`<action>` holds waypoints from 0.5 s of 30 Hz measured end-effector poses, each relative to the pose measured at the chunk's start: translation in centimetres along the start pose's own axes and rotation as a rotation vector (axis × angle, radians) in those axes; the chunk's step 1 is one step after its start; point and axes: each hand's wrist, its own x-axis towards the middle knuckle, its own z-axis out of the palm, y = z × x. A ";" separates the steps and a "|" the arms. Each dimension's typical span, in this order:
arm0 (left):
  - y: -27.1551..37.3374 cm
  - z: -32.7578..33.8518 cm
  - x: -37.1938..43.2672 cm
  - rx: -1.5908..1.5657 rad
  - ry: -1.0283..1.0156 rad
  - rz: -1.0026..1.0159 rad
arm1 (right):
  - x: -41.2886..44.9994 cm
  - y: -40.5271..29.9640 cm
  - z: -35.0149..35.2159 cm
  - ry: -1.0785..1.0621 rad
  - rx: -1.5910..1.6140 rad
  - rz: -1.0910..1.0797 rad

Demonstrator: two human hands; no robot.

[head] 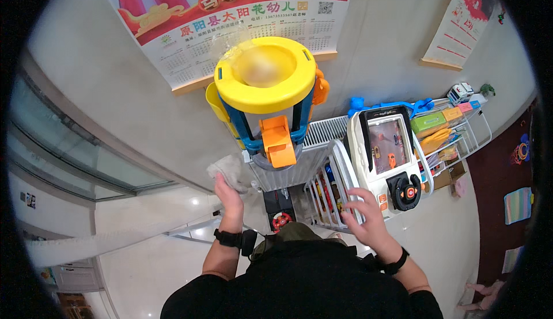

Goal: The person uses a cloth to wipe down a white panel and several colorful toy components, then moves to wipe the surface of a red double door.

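Note:
My left hand [230,197] holds a crumpled whitish cloth [229,171] at the wall's lower edge, left of a white radiator [276,175]. A toy tower with a yellow ring-shaped top [268,101], dark blue posts and an orange chute [278,142] stands over the radiator. My right hand [367,219] has its fingers apart by the rim of a white slatted rack [345,172]; whether it touches the rim I cannot tell. Just beyond it leans a white toy driving console [367,146] with a small black steering wheel [408,190].
Wire shelving [468,131] with boxes and toys runs along the wall at right. A black box with a red toy steering wheel [281,220] is on the floor below the radiator. Two calendars [259,25] hang on the wall. A sliding glass door [77,155] is at left.

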 end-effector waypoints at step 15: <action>17.9 10.4 -3.8 0.432 -0.816 1.048 | 13.4 -10.6 0.2 0.018 0.896 -0.177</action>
